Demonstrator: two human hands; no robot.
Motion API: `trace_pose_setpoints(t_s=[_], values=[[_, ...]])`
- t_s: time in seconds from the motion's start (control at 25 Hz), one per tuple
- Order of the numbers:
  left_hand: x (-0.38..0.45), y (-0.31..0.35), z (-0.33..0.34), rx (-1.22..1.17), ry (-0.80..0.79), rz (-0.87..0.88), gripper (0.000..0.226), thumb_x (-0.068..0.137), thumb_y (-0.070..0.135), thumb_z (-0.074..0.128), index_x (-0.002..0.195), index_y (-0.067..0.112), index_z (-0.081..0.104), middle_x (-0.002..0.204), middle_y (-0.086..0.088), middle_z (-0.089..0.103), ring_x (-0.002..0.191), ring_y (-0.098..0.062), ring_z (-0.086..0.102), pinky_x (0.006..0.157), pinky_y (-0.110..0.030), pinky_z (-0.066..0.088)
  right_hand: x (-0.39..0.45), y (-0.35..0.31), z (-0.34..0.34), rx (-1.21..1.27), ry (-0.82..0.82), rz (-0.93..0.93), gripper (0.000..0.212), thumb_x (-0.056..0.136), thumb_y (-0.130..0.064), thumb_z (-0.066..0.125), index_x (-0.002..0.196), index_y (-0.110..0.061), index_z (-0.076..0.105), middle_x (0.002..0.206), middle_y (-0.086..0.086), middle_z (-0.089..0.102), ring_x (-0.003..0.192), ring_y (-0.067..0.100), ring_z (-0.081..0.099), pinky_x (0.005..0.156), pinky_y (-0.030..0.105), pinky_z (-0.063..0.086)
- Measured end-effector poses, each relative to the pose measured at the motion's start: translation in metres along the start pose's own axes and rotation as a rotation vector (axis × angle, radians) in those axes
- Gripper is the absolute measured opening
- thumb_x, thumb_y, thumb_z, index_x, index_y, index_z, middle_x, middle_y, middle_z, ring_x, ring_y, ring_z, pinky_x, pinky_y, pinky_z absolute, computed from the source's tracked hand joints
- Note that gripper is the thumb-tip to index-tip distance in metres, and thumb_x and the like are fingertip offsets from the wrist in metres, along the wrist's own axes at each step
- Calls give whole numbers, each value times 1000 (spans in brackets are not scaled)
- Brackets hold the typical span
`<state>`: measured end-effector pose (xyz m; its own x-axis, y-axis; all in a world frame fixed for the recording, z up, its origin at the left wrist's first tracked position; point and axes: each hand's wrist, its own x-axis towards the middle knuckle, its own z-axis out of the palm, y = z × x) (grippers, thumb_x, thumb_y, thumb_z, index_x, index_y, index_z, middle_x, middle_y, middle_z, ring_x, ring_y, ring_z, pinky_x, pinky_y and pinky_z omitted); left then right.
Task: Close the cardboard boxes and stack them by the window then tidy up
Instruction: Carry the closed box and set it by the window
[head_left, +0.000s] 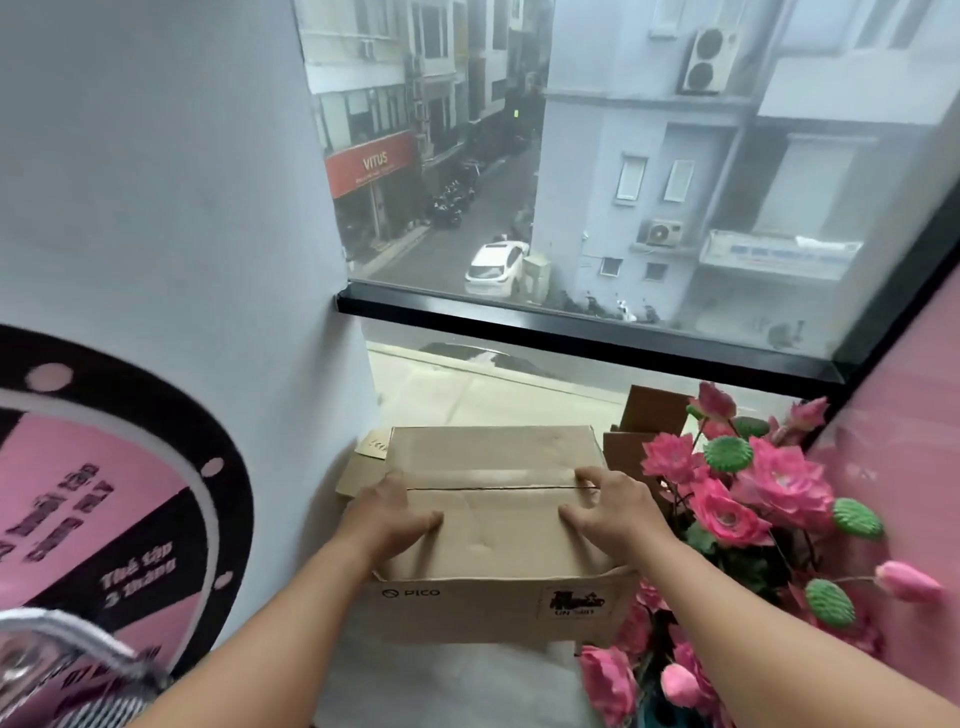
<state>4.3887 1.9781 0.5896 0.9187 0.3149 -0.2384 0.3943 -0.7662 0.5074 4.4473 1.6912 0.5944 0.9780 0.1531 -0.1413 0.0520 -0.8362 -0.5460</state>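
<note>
A brown cardboard box (493, 525) marked PICO sits on the floor right below the window (571, 208), its two top flaps folded shut and meeting along a middle seam. My left hand (397, 512) lies flat on the left side of the top, fingers pointing inward. My right hand (605, 506) presses flat on the right side, thumb near the seam. The box rests on another flattened or lower cardboard box (363, 467) that shows at its left rear. A third, open cardboard box (641, 421) stands behind on the right, partly hidden by flowers.
A bunch of pink artificial lotus flowers (753, 499) with green pods crowds the right side of the box. A grey wall (182, 208) bearing a round pink-and-black sign (104, 493) stands on the left. A pink panel (909, 415) closes the right.
</note>
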Motion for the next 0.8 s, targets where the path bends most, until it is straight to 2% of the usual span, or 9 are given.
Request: trace_pose_setpoints(t_s=[0.08, 0.28, 0.4, 0.52, 0.6, 0.68, 0.8], values=[[49, 4, -1, 15, -29, 16, 49, 78, 51, 66, 116, 23, 54, 121, -4, 65, 112, -27, 60, 76, -29, 40, 42, -2, 7, 17, 6, 24, 64, 79, -47, 71, 138, -26, 58, 133, 2, 63, 125, 24, 56, 102, 33, 43], [164, 15, 8, 37, -77, 5, 45, 75, 47, 68, 111, 23, 53, 115, -4, 63, 105, -25, 57, 77, -30, 41, 145, 8, 36, 56, -7, 93, 65, 80, -49, 71, 139, -28, 56, 131, 7, 62, 124, 28, 55, 104, 35, 44], [234, 22, 23, 37, -92, 0, 33, 76, 39, 69, 101, 26, 51, 106, 1, 63, 94, -20, 53, 73, -29, 39, 210, 26, 56, 84, -45, 144, 63, 76, -51, 74, 133, -30, 58, 126, 5, 64, 119, 26, 57, 99, 34, 45], [285, 25, 41, 47, -86, 2, 30, 75, 33, 69, 99, 25, 52, 95, 6, 58, 91, -20, 53, 66, -29, 35, 253, 45, 75, 96, -82, 206, 60, 72, -51, 76, 127, -31, 61, 121, 3, 66, 114, 25, 59, 93, 31, 45], [321, 23, 62, 42, -108, 23, 27, 76, 25, 68, 96, 19, 52, 90, 2, 57, 92, -25, 55, 64, -31, 32, 283, 60, 89, 93, -99, 248, 60, 71, -50, 78, 125, -30, 61, 120, 3, 66, 113, 25, 60, 92, 31, 46], [354, 17, 91, 35, -149, 60, 25, 78, 17, 68, 99, 14, 54, 94, -5, 62, 98, -30, 58, 69, -28, 33, 307, 79, 106, 91, -111, 295, 62, 70, -48, 79, 126, -30, 61, 121, 3, 66, 113, 25, 61, 93, 30, 47], [391, 3, 140, 34, -197, 72, 44, 79, 19, 69, 121, 18, 57, 116, -8, 65, 111, -29, 58, 81, -25, 38, 335, 110, 135, 41, -134, 367, 63, 70, -46, 80, 127, -28, 60, 119, 5, 65, 114, 26, 61, 92, 29, 45]])
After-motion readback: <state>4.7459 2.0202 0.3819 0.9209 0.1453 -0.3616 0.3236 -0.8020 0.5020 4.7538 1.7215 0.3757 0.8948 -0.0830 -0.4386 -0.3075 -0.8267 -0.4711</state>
